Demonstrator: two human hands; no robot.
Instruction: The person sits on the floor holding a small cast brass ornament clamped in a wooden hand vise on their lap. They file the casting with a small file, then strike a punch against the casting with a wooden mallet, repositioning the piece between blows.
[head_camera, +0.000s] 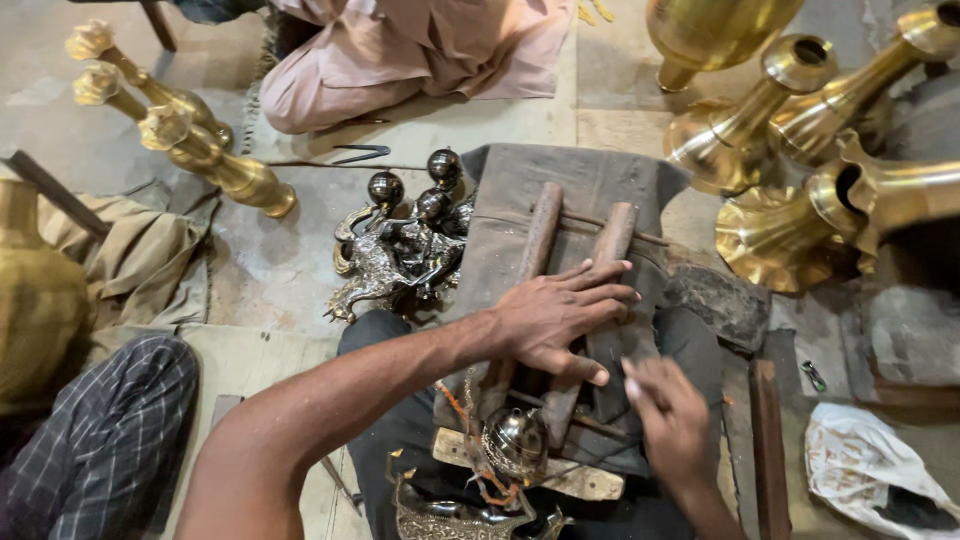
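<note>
My left hand (560, 315) lies flat, fingers slightly apart, across two rounded wooden bars (540, 235) that rest on a dark cloth (600, 175) over my lap. My right hand (670, 415) sits just below it with curled fingers, its fingertips almost touching the left thumb; whether it pinches anything is hidden. A small shiny domed metal piece (515, 440) sits on a wooden block (580, 480) near my left forearm, with orange cord beside it.
Dark metal figurines topped with balls (405, 240) lie left of the cloth. Brass stems (200, 150) and a brass vase (35, 300) are at left, flared brass horns (800, 130) at right. Another person in pink (400, 50) sits ahead. A white bag (870, 470) lies bottom right.
</note>
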